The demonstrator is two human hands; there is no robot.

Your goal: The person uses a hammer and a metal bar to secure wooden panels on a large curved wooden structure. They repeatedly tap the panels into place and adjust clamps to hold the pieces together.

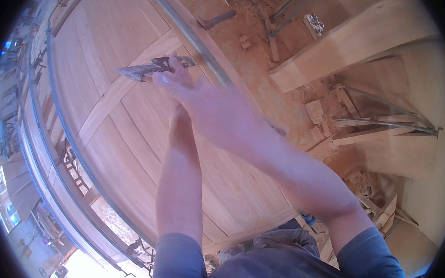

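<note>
A grey metal hand plane (142,72) lies slantwise on a large wooden panel (132,115), near where a cross rail meets its boards. My right hand (199,94) reaches over from the right and closes on the plane's body. The left forearm comes up from below, and my left hand (180,111) passes beneath the right one. Its fingers are mostly hidden there, so their grip does not show. A metal bar clamp (188,32) runs along the panel's right side, close beyond my right hand.
More long clamp bars (72,132) curve along the left side. A hammer (217,19) lies to the upper right, over a floor (247,69) strewn with sawdust and offcuts. Wide boards (355,45) and a thin metal rod (386,122) stand farther right.
</note>
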